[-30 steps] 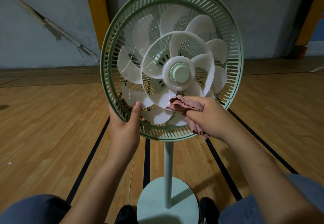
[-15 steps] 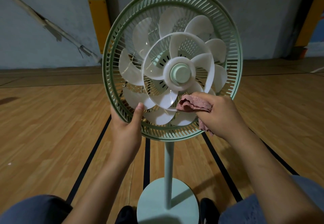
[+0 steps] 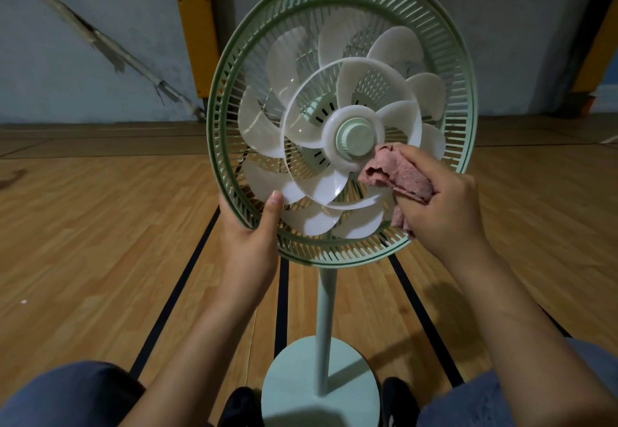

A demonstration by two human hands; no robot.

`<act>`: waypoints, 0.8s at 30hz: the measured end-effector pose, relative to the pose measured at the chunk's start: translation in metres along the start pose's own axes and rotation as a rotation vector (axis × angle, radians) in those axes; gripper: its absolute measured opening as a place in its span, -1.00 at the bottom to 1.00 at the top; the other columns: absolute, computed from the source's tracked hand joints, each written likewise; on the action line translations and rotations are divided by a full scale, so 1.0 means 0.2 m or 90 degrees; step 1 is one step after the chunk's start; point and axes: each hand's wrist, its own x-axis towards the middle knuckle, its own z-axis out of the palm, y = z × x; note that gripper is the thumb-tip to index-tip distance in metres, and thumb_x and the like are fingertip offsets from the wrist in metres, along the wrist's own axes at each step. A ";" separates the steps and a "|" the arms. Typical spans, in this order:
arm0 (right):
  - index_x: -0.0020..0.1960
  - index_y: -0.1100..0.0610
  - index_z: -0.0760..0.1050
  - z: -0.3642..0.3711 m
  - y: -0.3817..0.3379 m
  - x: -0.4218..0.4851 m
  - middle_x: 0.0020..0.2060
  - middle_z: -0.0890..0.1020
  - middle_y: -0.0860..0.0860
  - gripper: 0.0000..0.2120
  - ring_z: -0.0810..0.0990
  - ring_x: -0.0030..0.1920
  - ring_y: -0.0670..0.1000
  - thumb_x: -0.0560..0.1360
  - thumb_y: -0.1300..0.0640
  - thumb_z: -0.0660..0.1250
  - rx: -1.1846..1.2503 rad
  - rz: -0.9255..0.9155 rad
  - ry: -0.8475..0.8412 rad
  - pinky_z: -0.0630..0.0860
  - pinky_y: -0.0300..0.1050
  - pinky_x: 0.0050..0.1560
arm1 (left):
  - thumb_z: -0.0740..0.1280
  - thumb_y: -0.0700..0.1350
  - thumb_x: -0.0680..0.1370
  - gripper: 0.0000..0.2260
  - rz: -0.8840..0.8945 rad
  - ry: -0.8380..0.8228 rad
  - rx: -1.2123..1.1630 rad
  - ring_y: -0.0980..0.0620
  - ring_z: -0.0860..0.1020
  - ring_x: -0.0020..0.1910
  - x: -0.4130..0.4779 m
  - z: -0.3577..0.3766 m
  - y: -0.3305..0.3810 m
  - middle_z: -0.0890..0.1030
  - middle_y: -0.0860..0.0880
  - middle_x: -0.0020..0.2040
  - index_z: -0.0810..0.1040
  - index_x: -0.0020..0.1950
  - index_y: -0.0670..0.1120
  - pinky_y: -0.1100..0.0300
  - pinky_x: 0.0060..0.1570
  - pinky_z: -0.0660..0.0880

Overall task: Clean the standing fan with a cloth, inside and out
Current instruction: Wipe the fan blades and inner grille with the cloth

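A pale green standing fan stands before me with its front grille off, leaving the rear cage [image 3: 230, 98] and white translucent blades [image 3: 261, 125] exposed around a green hub cap [image 3: 355, 138]. My left hand [image 3: 249, 242] grips the cage's lower left rim, thumb lying up against a blade. My right hand [image 3: 441, 202] holds a crumpled pink cloth [image 3: 398, 175] pressed on the blades just right of and below the hub.
The fan's thin pole [image 3: 326, 319] runs down to a round pale base [image 3: 301, 390] between my dark shoes [image 3: 239, 406]. Wooden floor with black lines spreads all around. A grey wall with yellow padded posts [image 3: 197, 41] lies behind.
My right hand has carried the cloth up and to the right, from the lower blades toward the hub. The fan head has turned slightly. My left hand keeps its hold on the rim.
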 end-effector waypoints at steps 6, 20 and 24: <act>0.52 -0.10 0.45 0.03 0.01 -0.03 0.01 0.74 -0.02 -0.44 0.74 0.00 -0.02 0.53 0.12 0.41 -0.029 0.061 -0.052 0.72 0.05 0.11 | 0.45 0.17 0.60 -0.38 -0.013 -0.008 -0.021 0.05 0.68 0.31 0.01 -0.02 -0.02 0.67 0.07 0.38 0.39 0.62 0.05 0.06 0.24 0.68; 0.38 -0.11 0.60 0.09 0.02 -0.09 -0.20 0.72 -0.09 -0.48 0.73 -0.23 -0.07 0.51 0.30 0.43 0.028 0.183 -0.107 0.73 0.07 -0.20 | 0.45 0.11 0.64 -0.43 -0.012 0.009 0.006 0.07 0.68 0.30 0.02 -0.01 -0.01 0.67 0.08 0.36 0.39 0.60 0.05 -0.05 0.26 0.68; 0.22 -0.09 0.71 0.10 -0.02 -0.05 -0.14 0.76 -0.07 -0.58 0.75 -0.14 0.00 0.54 0.34 0.35 0.198 0.328 -0.113 0.73 0.14 -0.11 | 0.45 0.21 0.56 -0.38 -0.012 0.020 0.006 0.09 0.68 0.28 0.01 -0.01 0.00 0.68 0.11 0.34 0.41 0.58 0.07 -0.07 0.28 0.66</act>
